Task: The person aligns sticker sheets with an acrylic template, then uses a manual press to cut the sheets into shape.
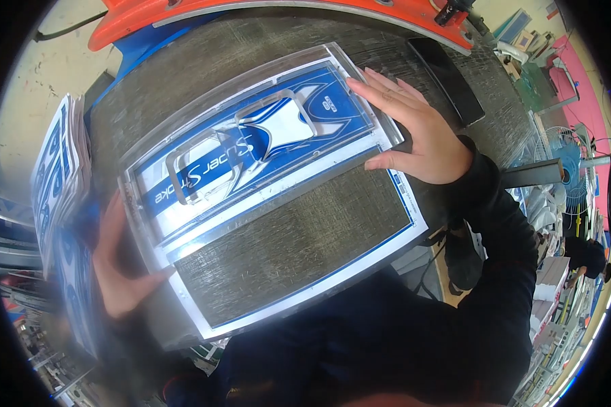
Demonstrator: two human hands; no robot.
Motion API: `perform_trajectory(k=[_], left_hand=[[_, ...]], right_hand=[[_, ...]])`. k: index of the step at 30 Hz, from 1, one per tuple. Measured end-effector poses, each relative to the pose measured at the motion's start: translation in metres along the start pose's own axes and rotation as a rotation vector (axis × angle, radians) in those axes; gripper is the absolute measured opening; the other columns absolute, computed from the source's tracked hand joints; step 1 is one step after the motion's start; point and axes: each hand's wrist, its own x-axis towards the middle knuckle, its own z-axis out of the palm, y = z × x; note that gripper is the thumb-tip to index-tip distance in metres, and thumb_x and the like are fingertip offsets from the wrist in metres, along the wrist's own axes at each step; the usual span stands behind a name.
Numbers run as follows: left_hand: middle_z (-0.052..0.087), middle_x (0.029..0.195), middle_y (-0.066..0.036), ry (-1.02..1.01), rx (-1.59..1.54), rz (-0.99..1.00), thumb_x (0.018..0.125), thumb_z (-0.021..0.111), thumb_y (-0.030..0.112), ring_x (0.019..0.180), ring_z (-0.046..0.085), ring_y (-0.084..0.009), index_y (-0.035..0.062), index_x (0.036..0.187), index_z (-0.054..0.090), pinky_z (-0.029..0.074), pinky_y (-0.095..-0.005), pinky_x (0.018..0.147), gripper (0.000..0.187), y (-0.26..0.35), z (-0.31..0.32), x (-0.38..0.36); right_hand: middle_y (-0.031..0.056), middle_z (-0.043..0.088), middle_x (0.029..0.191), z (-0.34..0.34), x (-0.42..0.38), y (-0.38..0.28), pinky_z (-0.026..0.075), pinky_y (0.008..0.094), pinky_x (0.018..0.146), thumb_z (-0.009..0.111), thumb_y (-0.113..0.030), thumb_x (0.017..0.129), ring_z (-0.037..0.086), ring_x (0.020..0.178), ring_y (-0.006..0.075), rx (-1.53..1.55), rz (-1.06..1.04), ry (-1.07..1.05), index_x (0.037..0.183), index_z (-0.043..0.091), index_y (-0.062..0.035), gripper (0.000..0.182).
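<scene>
A clear rectangular cutting die point(250, 193) with loop-shaped pieces on top lies over the upper part of a printed sheet point(305, 290). Blue and white artwork with "Super Stroke" lettering shows through it. The sheet's lower part has a large rectangular opening, with the dark board visible inside. My right hand point(424, 136) grips the right end of the die, fingers along its far corner and thumb near the front corner. At the opposite end, my left hand point(119, 268) is around the left edge, its thumb by the sheet's border; its fingers are partly blurred.
Beneath everything is a dark, scored board point(251, 47). A black phone point(448, 81) lies at its right. Stacked printed sheets point(58, 169) stand at left. An orange machine part point(285, 10) spans the far side. A fan point(565, 166) and a person point(586, 256) are farther right.
</scene>
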Motion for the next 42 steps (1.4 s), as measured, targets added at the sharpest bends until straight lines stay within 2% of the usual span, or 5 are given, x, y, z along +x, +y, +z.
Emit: perform_trajectory(k=[8, 12, 26, 29, 42], left_hand=[[0.045, 0.152, -0.025, -0.016, 0.031, 0.003, 0.058, 0.088, 0.053, 0.148, 0.033, -0.0368, -0.0099, 0.145, 0.046, 0.014, -0.0488, 0.122, 0.115, -0.001, -0.006, 0.001], [0.046, 0.153, -0.022, -0.03, 0.121, 0.099, 0.058, 0.091, 0.034, 0.149, 0.034, -0.0365, -0.0005, 0.148, 0.046, 0.014, -0.0565, 0.121, 0.107, 0.002, -0.006, -0.001], [0.047, 0.153, -0.021, 0.027, 0.149, 0.146, 0.057, 0.095, 0.037, 0.148, 0.035, -0.0368, 0.0031, 0.149, 0.047, 0.014, -0.0647, 0.118, 0.109, -0.01, -0.004, -0.007], [0.044, 0.153, -0.024, 0.017, 0.157, 0.139, 0.055, 0.092, 0.047, 0.147, 0.034, -0.0399, 0.0041, 0.151, 0.045, 0.01, -0.0627, 0.12, 0.115, -0.016, -0.002, -0.008], [0.044, 0.154, -0.021, 0.032, 0.131, 0.164, 0.056, 0.093, 0.042, 0.148, 0.033, -0.0385, 0.0043, 0.15, 0.047, 0.01, -0.0622, 0.12, 0.111, -0.015, -0.002, -0.009]], right_hand=[[0.0195, 0.041, 0.157, -0.011, 0.003, -0.006, 0.018, 0.0596, 0.12, 0.081, -0.042, 0.079, 0.028, 0.15, 0.0384, 0.023, 0.009, -0.056, 0.156, 0.037, -0.0155, 0.092], [0.0126, 0.042, 0.158, -0.014, 0.001, -0.004, 0.018, 0.0599, 0.119, 0.078, -0.044, 0.079, 0.03, 0.15, 0.0365, 0.068, 0.032, -0.068, 0.155, 0.038, -0.0133, 0.091], [0.0151, 0.044, 0.156, -0.005, 0.003, 0.001, 0.019, 0.0576, 0.121, 0.077, -0.044, 0.077, 0.04, 0.145, 0.0363, 0.031, 0.016, -0.033, 0.155, 0.037, -0.009, 0.094], [0.015, 0.044, 0.155, -0.004, 0.002, 0.002, 0.019, 0.0576, 0.12, 0.077, -0.045, 0.078, 0.04, 0.145, 0.036, 0.016, 0.016, -0.028, 0.155, 0.038, -0.0087, 0.093], [0.0184, 0.044, 0.155, -0.006, 0.003, -0.002, 0.017, 0.0539, 0.121, 0.074, -0.046, 0.082, 0.038, 0.146, 0.036, 0.075, 0.03, -0.031, 0.155, 0.038, -0.0083, 0.09]])
